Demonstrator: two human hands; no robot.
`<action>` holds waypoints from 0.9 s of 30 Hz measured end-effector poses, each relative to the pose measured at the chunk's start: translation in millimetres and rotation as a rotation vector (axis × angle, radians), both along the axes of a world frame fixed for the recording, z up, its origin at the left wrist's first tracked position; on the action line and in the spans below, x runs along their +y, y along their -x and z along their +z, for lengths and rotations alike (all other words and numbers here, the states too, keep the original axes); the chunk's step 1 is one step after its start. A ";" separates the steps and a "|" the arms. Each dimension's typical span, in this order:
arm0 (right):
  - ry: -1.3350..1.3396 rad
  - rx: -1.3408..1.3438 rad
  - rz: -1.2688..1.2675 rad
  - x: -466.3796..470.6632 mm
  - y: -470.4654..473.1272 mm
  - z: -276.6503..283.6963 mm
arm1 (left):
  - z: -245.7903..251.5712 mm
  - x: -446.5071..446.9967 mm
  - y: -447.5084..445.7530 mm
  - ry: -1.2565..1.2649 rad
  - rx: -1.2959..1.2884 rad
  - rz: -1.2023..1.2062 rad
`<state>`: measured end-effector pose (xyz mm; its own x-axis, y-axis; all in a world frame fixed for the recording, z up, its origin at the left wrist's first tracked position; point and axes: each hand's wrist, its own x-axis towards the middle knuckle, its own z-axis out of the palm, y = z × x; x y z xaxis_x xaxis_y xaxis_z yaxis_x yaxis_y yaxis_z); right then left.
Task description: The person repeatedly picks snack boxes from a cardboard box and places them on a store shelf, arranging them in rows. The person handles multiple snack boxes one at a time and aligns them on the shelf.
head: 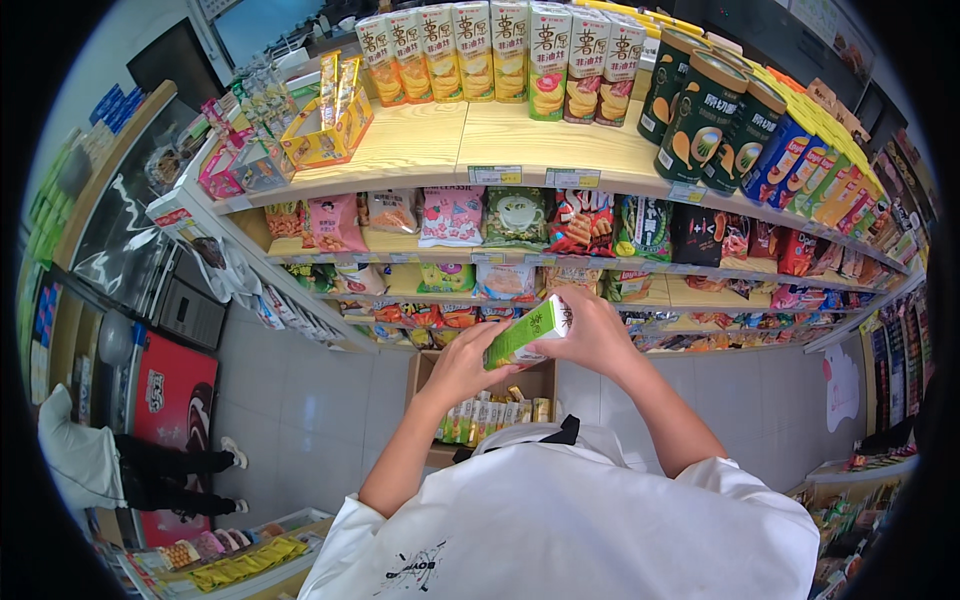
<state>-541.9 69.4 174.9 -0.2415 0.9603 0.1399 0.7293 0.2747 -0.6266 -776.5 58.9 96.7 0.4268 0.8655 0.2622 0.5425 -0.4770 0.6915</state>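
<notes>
Both of my hands hold one green and white snack box (523, 335), tilted in front of my chest. My left hand (466, 363) grips its lower left end, and my right hand (592, 334) has hold of the upper right end. Part of the box is covered by my fingers. Below it on the floor stands an open cardboard carton (420, 381) with several more snack boxes (491, 418) inside. On the wooden top shelf (420, 142) ahead, yellow snack boxes (437, 56), a green one (548, 64) and brown ones (589, 67) stand upright in a row.
Dark green chip canisters (701, 112) and colourful chip tubes (795, 161) fill the shelf's right. A yellow display box (330, 139) sits at its left. Bagged snacks (517, 217) line the lower shelves. Another person (90, 457) stands at the left near a red freezer (161, 420).
</notes>
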 end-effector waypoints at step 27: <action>-0.449 0.305 -0.063 204.0 56.0 54.7 | 162.4 265.6 -9.6 0.019 -0.662 0.048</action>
